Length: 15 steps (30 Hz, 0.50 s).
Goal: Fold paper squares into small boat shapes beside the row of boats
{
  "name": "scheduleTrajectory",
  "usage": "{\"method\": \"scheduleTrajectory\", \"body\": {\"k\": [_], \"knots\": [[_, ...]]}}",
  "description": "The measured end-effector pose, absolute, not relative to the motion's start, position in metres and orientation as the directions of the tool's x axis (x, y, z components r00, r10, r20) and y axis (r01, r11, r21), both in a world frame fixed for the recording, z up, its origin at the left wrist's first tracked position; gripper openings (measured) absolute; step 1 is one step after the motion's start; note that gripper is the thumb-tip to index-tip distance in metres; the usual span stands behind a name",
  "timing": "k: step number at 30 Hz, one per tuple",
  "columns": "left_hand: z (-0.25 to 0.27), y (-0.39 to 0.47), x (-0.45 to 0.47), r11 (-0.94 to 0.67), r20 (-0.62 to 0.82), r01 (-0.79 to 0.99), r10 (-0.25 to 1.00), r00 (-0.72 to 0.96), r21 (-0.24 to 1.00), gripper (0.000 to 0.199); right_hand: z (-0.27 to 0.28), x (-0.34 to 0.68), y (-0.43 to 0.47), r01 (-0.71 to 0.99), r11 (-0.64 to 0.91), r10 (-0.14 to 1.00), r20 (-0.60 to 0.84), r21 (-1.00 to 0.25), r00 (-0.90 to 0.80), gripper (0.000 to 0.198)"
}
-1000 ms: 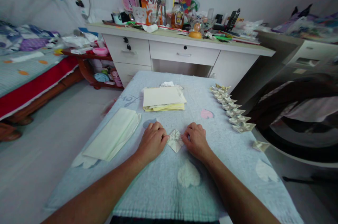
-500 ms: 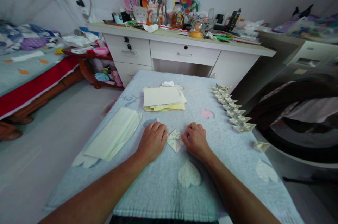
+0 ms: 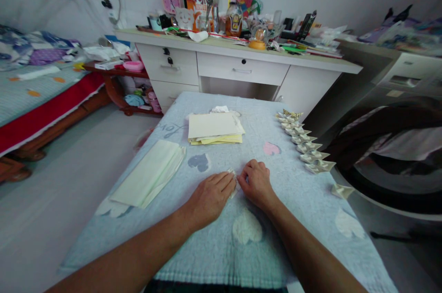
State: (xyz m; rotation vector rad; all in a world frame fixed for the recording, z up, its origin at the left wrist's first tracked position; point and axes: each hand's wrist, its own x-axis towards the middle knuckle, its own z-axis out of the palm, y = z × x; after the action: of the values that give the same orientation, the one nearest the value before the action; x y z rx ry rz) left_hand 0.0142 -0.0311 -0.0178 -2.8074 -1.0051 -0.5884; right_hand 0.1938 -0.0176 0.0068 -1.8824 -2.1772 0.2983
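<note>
A small folded paper (image 3: 233, 193) lies on the cloth-covered table in front of me, mostly hidden under my left hand (image 3: 214, 195). That hand lies flat across it, fingers stretched out and side by side. At the paper's right edge, my right hand (image 3: 256, 181) is closed, thumb and index finger pinching the corner. To the right stands a row of several folded paper boats (image 3: 308, 146), with one more paper boat (image 3: 341, 190) apart at the table edge.
A stack of cream paper sheets (image 3: 216, 126) lies beyond my hands. Pale green folded sheets (image 3: 148, 173) are at the left. A cluttered white desk (image 3: 241, 60) stands behind the table (image 3: 193, 256), a washing machine (image 3: 407, 72) to the right, a bed (image 3: 41, 85) to the left.
My left hand has moved right, from pinching the folded paper's left corner to lying flat over it, covering most of it. My right hand has stayed at the right corner.
</note>
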Motion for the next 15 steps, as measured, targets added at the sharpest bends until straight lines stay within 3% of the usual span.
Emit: {"method": "scheduleTrajectory", "body": {"k": [15], "knots": [[-0.0149,-0.0326,0.0117,-0.774,0.343,0.628,0.613,0.712,0.08,0.034,0.01,0.2037,-0.0182,0.9,0.153,0.987,0.025,-0.408,-0.157,0.013]]}}
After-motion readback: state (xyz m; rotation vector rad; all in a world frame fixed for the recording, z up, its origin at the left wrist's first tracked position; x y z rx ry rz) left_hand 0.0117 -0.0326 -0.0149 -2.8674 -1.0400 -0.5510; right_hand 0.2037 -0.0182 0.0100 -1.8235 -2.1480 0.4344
